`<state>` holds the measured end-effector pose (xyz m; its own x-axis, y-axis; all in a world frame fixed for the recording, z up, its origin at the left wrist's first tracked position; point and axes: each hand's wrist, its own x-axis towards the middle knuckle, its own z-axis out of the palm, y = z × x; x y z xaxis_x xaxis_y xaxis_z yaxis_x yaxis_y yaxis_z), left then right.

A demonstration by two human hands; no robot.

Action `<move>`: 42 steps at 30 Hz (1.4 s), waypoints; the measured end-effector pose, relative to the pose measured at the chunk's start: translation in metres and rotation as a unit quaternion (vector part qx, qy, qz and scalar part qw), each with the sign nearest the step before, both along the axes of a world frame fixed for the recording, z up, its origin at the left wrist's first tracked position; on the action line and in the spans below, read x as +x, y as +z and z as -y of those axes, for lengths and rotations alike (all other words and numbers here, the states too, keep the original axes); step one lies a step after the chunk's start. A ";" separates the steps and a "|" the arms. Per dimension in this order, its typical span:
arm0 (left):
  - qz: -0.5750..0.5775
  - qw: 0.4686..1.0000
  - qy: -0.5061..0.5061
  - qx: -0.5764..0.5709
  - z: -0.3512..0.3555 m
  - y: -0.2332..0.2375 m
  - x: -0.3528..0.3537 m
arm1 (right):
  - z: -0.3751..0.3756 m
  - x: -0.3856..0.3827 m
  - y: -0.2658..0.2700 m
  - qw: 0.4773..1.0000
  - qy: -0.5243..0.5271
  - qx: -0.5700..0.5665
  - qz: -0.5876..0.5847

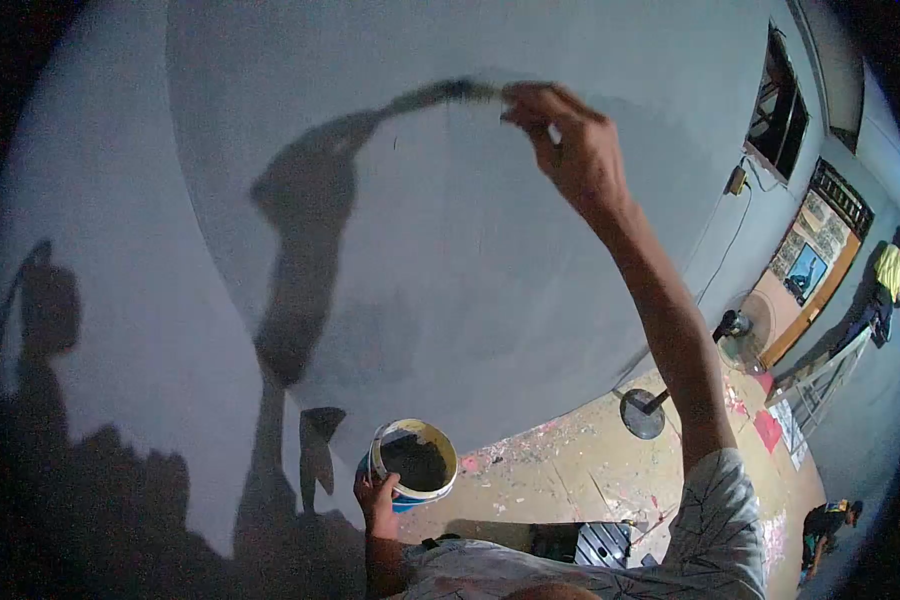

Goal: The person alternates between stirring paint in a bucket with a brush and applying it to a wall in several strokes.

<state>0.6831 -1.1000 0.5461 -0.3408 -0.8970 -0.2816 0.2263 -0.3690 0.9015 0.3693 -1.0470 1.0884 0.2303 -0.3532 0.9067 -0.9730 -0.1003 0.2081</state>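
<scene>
My right hand (570,145) is raised against the grey wall (450,250), its fingers closed on the handle of a brush (475,92). The brush points left, its dark bristles at the wall surface. Low in the view, my left hand (378,498) grips the rim and side of a paint bucket (446,432). Dark grey paint (415,462) shows inside the bucket, and its outside is partly blue. Shadows of my arm and the brush fall on the wall to the left.
A standing fan (750,330) and its round base (642,414) are at the right. Beyond stand a ladder (820,385) with a person (885,285) on it and another person (825,530) lower down. Scraps litter the floor (530,480). A cable hangs near a window opening (778,105).
</scene>
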 end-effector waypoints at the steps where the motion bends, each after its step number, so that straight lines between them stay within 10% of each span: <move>1: -0.014 1.000 -0.003 0.023 -0.002 -0.016 0.000 | 0.001 0.003 0.004 0.999 0.009 -0.041 0.000; 5: -0.019 0.999 -0.026 0.004 -0.020 0.021 -0.005 | 0.012 -0.027 -0.055 0.989 -0.059 0.000 -0.136; 12: -0.036 0.998 -0.055 0.001 -0.028 0.030 -0.006 | -0.017 -0.004 -0.253 0.973 -0.042 0.224 0.024; 22: -0.002 0.994 -0.106 0.023 -0.034 0.022 -0.007 | -0.008 0.005 -0.041 0.997 -0.044 0.022 0.055; 24: -0.044 0.995 -0.089 0.001 -0.036 -0.002 0.010 | 0.011 -0.017 -0.047 0.986 -0.097 -0.095 -0.098; 29: 0.003 0.955 -0.295 -0.024 -0.017 0.018 -0.077 | 0.028 0.000 -0.134 0.976 0.020 0.088 0.200; 34: 0.104 0.944 -0.312 0.005 -0.019 0.023 -0.085 | 0.037 0.006 -0.274 0.996 0.034 0.073 0.022; 38: 0.174 0.945 -0.275 0.036 -0.015 0.025 -0.079 | 0.013 0.018 -0.257 0.961 0.023 0.265 0.079; 42: 0.215 0.944 -0.237 0.082 -0.026 0.010 -0.064 | 0.043 -0.013 -0.165 0.974 -0.035 0.215 0.064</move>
<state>0.6191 -1.0744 0.5566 -0.5160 -0.6047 -0.6067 -0.3731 -0.4789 0.7946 0.3567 -1.0897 0.9233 0.0861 -0.7171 0.6916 -0.9958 -0.0837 0.0372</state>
